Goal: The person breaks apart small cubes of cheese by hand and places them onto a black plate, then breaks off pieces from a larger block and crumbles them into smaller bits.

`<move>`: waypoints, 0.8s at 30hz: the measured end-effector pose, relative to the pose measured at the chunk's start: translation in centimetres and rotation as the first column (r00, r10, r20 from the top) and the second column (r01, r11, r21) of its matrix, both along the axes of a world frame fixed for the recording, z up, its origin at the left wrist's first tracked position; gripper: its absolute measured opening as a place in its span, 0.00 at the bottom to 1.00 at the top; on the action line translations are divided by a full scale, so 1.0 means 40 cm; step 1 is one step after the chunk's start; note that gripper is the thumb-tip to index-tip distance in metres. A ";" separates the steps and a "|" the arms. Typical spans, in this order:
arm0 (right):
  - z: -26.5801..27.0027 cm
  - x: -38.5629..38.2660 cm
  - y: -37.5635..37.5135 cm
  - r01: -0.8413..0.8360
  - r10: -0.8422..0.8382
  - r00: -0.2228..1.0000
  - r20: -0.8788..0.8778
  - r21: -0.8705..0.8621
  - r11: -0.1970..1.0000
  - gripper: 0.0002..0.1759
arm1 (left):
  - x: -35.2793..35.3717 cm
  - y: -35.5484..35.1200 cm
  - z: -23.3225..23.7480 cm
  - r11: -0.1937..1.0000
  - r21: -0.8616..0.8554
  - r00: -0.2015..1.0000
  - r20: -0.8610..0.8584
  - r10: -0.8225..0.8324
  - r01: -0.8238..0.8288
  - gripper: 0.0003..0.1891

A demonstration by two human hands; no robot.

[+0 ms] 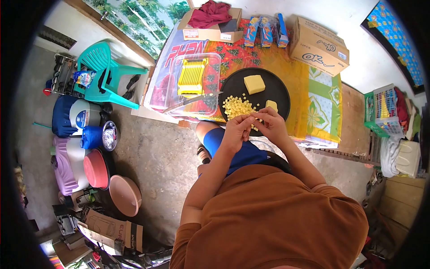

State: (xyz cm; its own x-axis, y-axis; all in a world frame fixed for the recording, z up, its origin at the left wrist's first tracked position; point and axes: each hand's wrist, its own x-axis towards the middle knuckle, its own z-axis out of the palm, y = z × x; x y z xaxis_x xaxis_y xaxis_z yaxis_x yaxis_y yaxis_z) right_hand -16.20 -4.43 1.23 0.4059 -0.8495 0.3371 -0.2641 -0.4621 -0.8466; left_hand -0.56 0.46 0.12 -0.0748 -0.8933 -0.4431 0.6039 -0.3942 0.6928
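Observation:
My left hand (239,131) and my right hand (270,125) meet over the near edge of a round black tray (280,89), fingers pinched together. Whatever lies between the fingertips is too small to make out. Just beyond them on the tray is a heap of small yellow cubes (236,107). A large pale yellow block (254,84) sits toward the tray's back, and a smaller yellow piece (271,105) is right behind my right hand. Left of the tray, a clear plastic container (215,67) holds a yellow slicer (192,77); a knife (192,101) lies across its near end.
Cardboard boxes stand at the table's back right (319,47) and back left (208,33), with blue-and-orange packets (266,33) between them. A green chair (101,76) is left of the table. Basins (125,195) and buckets line the floor at left.

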 end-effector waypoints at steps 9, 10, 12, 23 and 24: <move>-0.113 -0.068 -0.029 -0.014 0.091 0.862 -0.498 0.156 0.988 0.11 | 0.022 0.006 -0.020 0.989 0.142 0.996 0.088 0.015 -0.027 0.15; -0.133 -0.074 -0.027 -0.024 0.126 0.840 -0.527 0.196 0.980 0.12 | 0.028 0.005 -0.028 0.990 0.136 0.995 0.094 0.019 -0.032 0.14; -0.154 -0.081 -0.023 -0.028 0.153 0.814 -0.560 0.225 0.974 0.12 | 0.034 0.004 -0.043 0.993 0.116 0.995 0.099 0.020 -0.031 0.14; -0.132 -0.068 -0.054 -0.210 -0.074 0.956 0.285 0.835 0.509 0.18 | 0.031 0.004 -0.069 0.997 0.069 0.959 0.281 -0.037 0.018 0.13; -0.091 -0.061 -0.056 -0.273 -0.140 0.924 0.356 0.870 0.410 0.17 | 0.028 0.004 -0.066 0.996 0.067 0.944 0.320 -0.080 0.061 0.14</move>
State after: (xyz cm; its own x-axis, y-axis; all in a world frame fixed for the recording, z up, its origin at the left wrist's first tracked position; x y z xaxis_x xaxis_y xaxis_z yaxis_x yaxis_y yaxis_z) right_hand -18.63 -6.65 -2.41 0.5170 -0.7087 -0.4800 0.1088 0.6107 -0.7844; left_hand 0.57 0.63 -2.52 0.0182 -0.8643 -0.5027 0.3217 -0.4710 0.8214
